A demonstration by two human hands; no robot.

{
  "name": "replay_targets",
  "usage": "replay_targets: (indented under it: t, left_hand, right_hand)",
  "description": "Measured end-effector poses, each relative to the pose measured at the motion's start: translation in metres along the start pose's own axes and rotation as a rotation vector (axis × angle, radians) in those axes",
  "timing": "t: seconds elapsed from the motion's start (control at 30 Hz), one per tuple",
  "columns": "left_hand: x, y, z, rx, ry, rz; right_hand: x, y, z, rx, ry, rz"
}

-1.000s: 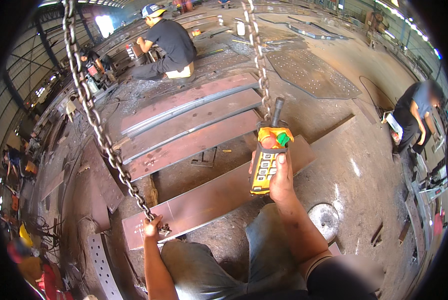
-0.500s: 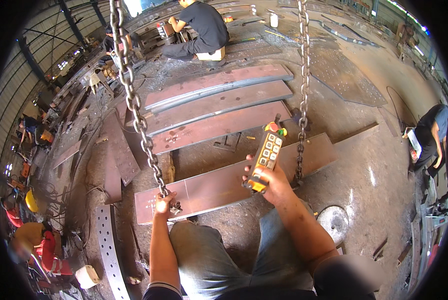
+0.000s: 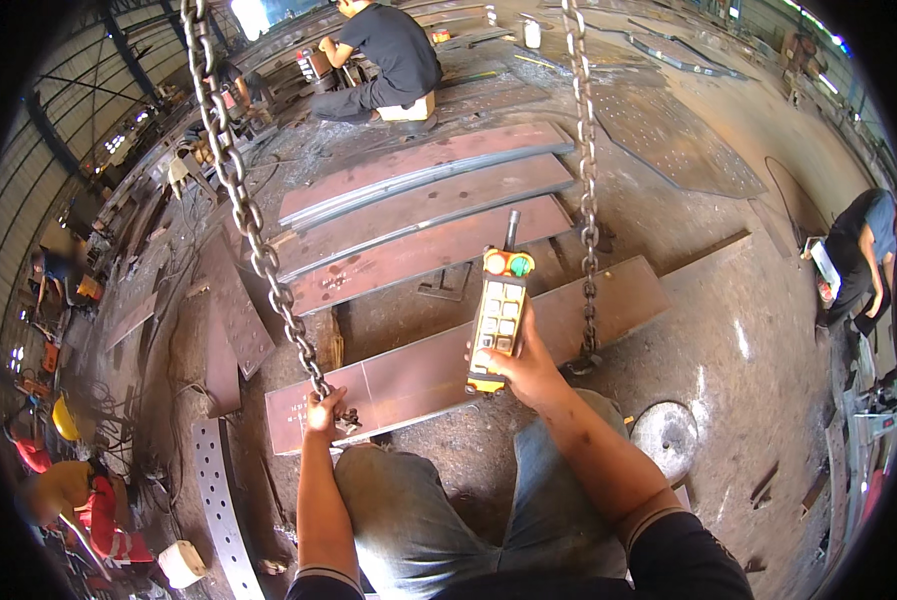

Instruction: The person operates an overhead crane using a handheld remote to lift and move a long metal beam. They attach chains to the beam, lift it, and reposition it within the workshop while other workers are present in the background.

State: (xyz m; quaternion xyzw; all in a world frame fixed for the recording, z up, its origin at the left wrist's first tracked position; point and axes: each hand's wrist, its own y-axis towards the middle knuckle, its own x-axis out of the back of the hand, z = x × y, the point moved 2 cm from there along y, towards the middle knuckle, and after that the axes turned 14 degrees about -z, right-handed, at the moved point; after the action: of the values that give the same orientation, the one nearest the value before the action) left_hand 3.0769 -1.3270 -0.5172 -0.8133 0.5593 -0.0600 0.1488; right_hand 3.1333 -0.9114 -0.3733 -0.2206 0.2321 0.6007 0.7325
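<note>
My right hand (image 3: pixel 523 372) is wrapped round a yellow crane remote control (image 3: pixel 498 318), its thumb on the lower buttons. The remote has pale square keys, a red and a green knob on top and a short black antenna. My left hand (image 3: pixel 323 412) grips the lower end of a heavy lifting chain (image 3: pixel 251 230) beside the left end of a long reddish steel plate (image 3: pixel 438 368). A second chain (image 3: pixel 586 190) hangs down to the plate's edge at the right. The fittings under my left fingers are partly hidden.
Several steel plates (image 3: pixel 418 215) lie in rows ahead. At the lower left is a curved plate with holes (image 3: pixel 218 500); a round metal disc (image 3: pixel 665 440) lies by my right leg. Co-workers are seated ahead (image 3: pixel 393 60), at the right (image 3: pixel 861 255) and at the left (image 3: pixel 68 500).
My right hand has swung the remote a little left and turned it more upright, its keys facing me. The view has shifted slightly; my left hand stays on the chain.
</note>
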Motion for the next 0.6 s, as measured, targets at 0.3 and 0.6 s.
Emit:
replay_targets:
  t: [0.3, 0.6]
  left_hand:
    - [0.003, -0.001, 0.003, 0.029, 0.016, -0.011]
    - [0.001, -0.004, 0.005, 0.1, 0.063, -0.065]
  right_hand:
    - [0.032, 0.033, -0.016, -0.183, 0.242, -0.027]
    - [0.041, 0.038, -0.022, 0.125, -0.258, -0.036]
